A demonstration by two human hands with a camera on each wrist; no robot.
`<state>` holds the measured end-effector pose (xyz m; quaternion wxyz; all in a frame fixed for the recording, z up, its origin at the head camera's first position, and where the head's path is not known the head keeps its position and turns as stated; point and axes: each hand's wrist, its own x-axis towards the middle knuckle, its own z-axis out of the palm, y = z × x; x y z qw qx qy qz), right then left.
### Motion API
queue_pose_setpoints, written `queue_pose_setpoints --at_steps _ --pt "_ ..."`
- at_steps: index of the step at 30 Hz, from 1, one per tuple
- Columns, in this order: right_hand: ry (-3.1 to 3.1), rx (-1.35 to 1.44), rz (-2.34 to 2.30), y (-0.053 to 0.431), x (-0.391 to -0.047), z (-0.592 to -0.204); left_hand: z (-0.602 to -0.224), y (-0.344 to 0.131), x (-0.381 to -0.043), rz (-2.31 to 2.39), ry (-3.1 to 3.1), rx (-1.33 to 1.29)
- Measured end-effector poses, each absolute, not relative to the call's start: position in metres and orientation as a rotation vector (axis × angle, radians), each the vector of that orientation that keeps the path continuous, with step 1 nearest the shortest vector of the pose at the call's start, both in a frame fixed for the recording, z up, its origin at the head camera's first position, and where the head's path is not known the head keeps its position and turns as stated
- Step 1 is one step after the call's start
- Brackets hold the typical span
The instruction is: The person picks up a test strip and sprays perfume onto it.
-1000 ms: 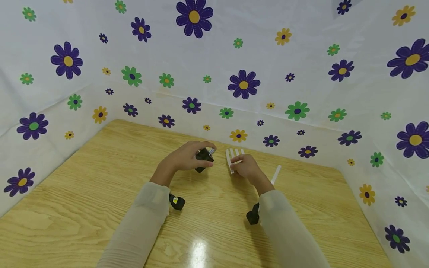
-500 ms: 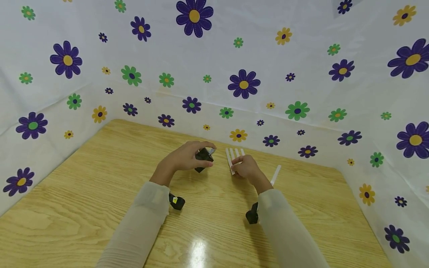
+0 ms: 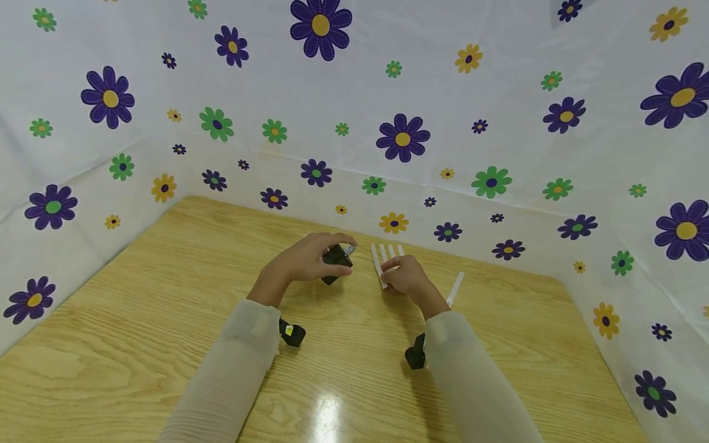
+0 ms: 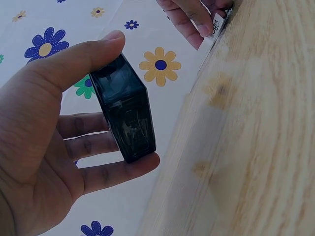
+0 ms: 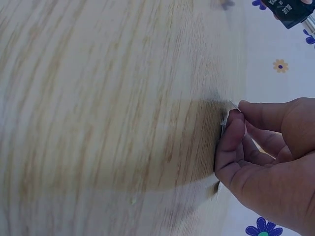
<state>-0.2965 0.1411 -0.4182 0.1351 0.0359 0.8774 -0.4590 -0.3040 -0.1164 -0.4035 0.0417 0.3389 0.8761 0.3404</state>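
Observation:
My left hand (image 3: pixel 301 261) holds a dark glass perfume bottle (image 4: pixel 125 108) with a silver nozzle, thumb on one end and fingers on the other, raised above the table. In the right wrist view the bottle's label (image 5: pixel 290 10) shows white lettering, too small to read. My right hand (image 3: pixel 410 277) is low at the table and pinches the leftmost white paper strip (image 3: pixel 376 261) between thumb and fingers. Several more white strips (image 3: pixel 391 251) lie side by side under and beyond its fingers, their near ends hidden. Printed letters show on a strip (image 4: pixel 216 24) in the left wrist view.
Another white strip (image 3: pixel 456 289) lies apart, to the right of my right wrist. The wooden table (image 3: pixel 138 307) ends at a white cloth wall (image 3: pixel 354 98) printed with flowers, close behind the strips. Black wrist-camera mounts (image 3: pixel 293 334) hang under both sleeves.
The leftmost strip's far end has shifted slightly left, widening its gap from the others. My left hand and the bottle have stayed in place.

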Motion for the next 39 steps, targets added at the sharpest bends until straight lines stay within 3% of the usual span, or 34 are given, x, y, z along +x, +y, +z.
queue_pose_setpoints --at_steps 22,39 --pt "2.604 0.016 -1.247 0.15 -0.288 -0.403 -0.404 -0.115 -0.303 1.052 2.673 1.028" --pt "2.61 -0.072 -1.226 0.2 -0.276 -0.396 -0.407 -0.116 -0.304 1.027 2.691 1.036"
